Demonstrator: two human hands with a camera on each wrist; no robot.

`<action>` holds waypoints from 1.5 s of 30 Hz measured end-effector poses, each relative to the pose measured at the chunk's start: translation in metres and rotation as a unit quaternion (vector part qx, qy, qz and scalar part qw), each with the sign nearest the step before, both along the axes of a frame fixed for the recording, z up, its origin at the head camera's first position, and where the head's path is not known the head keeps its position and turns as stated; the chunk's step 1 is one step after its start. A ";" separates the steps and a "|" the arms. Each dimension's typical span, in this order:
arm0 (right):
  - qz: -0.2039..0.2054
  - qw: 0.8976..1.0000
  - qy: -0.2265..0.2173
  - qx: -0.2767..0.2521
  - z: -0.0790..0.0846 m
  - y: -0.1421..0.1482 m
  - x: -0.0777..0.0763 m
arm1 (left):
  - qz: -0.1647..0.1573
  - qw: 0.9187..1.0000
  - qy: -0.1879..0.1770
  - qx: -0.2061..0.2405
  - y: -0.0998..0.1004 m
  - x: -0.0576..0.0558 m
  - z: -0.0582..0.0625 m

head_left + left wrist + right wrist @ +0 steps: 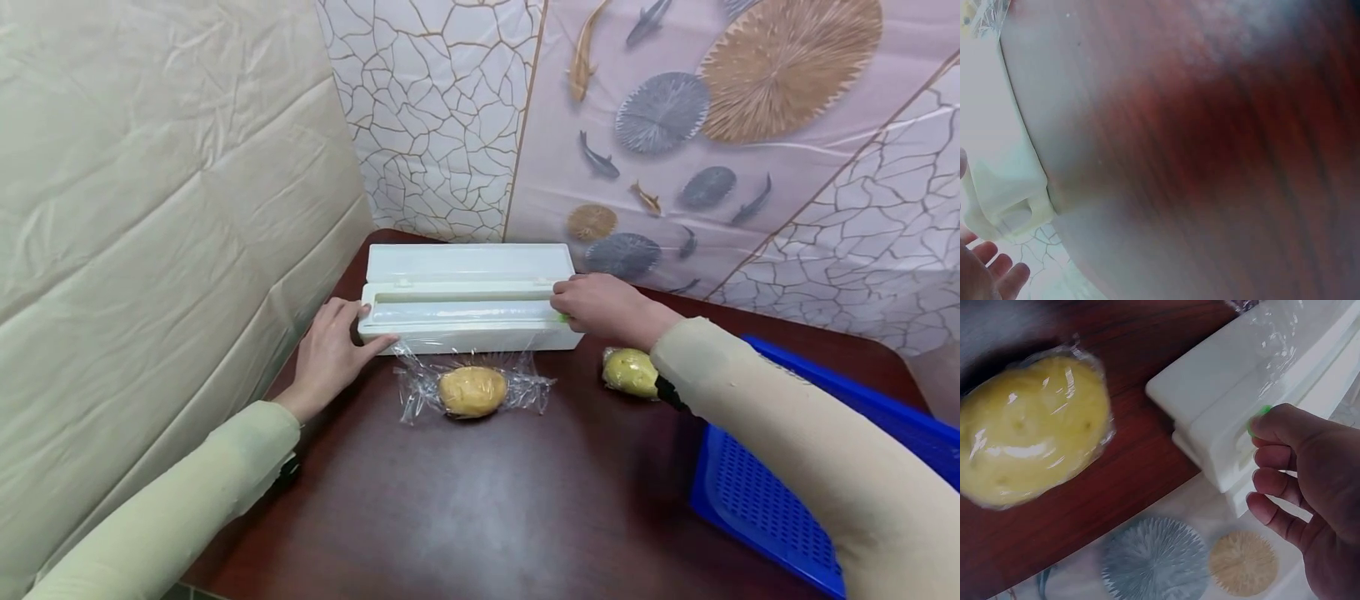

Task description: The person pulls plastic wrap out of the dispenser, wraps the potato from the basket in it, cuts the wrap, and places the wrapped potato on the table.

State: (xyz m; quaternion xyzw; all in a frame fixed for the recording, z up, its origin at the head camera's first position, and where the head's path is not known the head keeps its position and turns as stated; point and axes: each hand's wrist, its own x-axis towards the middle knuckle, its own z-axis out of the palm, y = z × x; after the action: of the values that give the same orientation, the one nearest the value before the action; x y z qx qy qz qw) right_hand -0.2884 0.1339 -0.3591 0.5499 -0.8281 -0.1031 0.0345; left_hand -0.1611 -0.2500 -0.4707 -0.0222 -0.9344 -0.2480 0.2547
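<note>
A white cling film dispenser [468,337] lies with its lid [468,262] raised and a film roll [457,312] inside. My left hand [327,354] rests at its left end, thumb stretched along the front edge, other fingers loosely bent around the corner. At the right end, my right hand [606,308] pinches a small green slider [1259,419] between thumb and forefinger on the dispenser's edge. In front, a potato [472,392] sits in crinkled clear film [412,387] that reaches back to the dispenser. A film-wrapped potato [1029,434] lies beside the right forearm.
A blue plastic basket [772,492] stands at the right, partly hidden under the right sleeve. The brown table [420,508] meets a beige cloth [187,208] on the left and a patterned cloth [442,117] at the back.
</note>
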 end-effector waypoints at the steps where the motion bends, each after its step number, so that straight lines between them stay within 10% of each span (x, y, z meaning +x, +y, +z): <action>1: 0.000 1.000 0.001 -0.003 0.000 0.003 0.000 | 0.000 1.000 -0.001 0.000 0.000 0.000 0.000; 14: -0.014 0.999 0.030 -0.038 -0.003 0.030 0.002 | -0.013 1.000 0.006 -0.012 0.000 0.001 0.000; 20: -0.087 0.993 -0.038 -0.071 -0.007 0.003 0.016 | -0.004 1.000 -0.002 -0.017 -0.001 0.002 0.002; 32: -0.028 0.990 -0.023 -0.140 -0.028 -0.010 0.021 | -0.034 0.999 -0.019 -0.016 -0.003 0.005 0.012; 45: -0.075 0.976 -0.131 -0.159 -0.022 0.003 0.034 | -0.208 0.976 -0.062 0.035 0.000 0.009 0.041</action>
State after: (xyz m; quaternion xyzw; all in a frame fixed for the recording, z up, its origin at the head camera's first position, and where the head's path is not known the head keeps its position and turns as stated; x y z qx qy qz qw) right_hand -0.2539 0.1367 -0.3810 0.4827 -0.8699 0.1008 0.0046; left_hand -0.1517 -0.2503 -0.4299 -0.1920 -0.9141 -0.3286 0.1398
